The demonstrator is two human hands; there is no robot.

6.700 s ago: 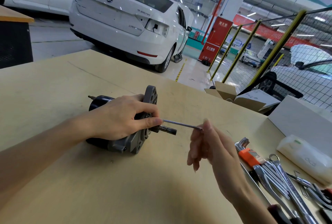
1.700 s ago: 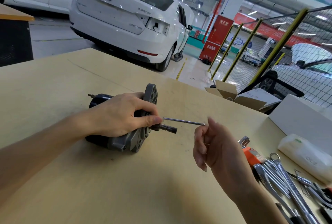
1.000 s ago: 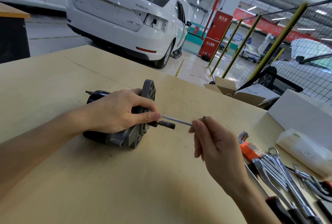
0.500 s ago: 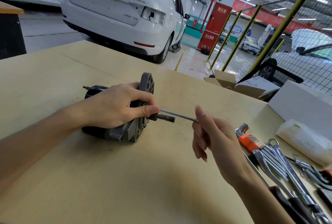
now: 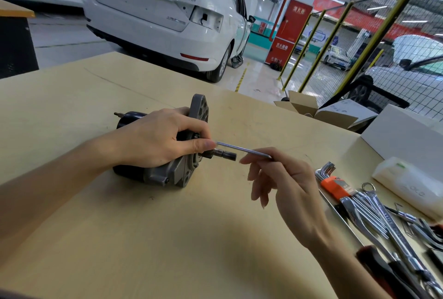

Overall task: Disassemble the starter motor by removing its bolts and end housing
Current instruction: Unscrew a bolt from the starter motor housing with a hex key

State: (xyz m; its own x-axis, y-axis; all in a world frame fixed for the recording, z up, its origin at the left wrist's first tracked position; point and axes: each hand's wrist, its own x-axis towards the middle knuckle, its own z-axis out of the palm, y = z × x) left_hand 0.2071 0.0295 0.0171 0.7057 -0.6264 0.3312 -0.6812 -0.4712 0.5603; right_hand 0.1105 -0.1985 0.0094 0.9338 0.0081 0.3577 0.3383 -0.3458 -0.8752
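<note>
I see wrenches [image 5: 374,210] and a hex-key set [image 5: 334,185] lying right of my right hand [image 5: 285,183]. The motor [image 5: 167,152] lies mid-table [image 5: 72,107], shaft pointing right, my left hand [image 5: 158,139] clenched around it. My right fingers pinch the long bolt [image 5: 242,149], which runs along the shaft's line. Since half a second ago it looks barely moved.
</note>
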